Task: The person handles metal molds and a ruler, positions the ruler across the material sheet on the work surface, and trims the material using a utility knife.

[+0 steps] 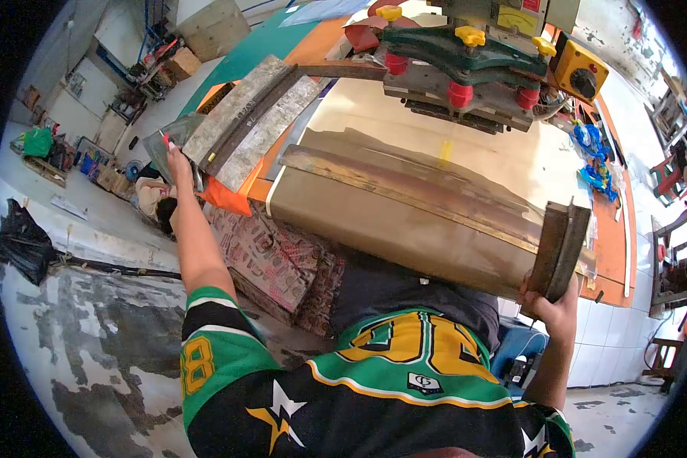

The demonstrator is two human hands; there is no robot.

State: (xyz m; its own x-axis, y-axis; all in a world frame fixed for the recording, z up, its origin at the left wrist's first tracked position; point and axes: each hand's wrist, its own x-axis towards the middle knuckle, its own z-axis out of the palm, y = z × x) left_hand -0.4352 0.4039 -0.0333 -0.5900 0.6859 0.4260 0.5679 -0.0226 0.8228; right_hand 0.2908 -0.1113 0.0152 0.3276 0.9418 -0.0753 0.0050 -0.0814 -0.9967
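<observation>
In the head view, your arms are spread wide along the near side of the table (614,252). Your left hand (179,168) is stretched out past the lower left corner of a broad grey metal plate (214,126). A small red piece (167,139) shows at its fingertips; you are too far from it to make out how that grip closes, so whether it is pinching the piece cannot be told. A dark bar (244,118) runs lengthwise along the plate, and bright orange material (229,198) shows below its near end.

Your right hand (553,307) has its grip wrapped around the near end of a short, dark metal piece (559,248), which sits across the right end of a long, rusty metal strip (412,197). That strip lies across a brown sheet (374,233), which drapes over the table's front edge toward your waist.

Beyond the strip you have a cream surface (404,114) with a short yellow strip (446,151) on it. Over its far side hangs a dark green machine head (466,57) with yellow knobs (469,35) and red cylinders (459,94). To the right of the machine is a yellow control box (580,67); nearer you lies crumpled blue plastic (591,141). A patterned bundle (263,256) sits below the table edge, to the left of your legs.
</observation>
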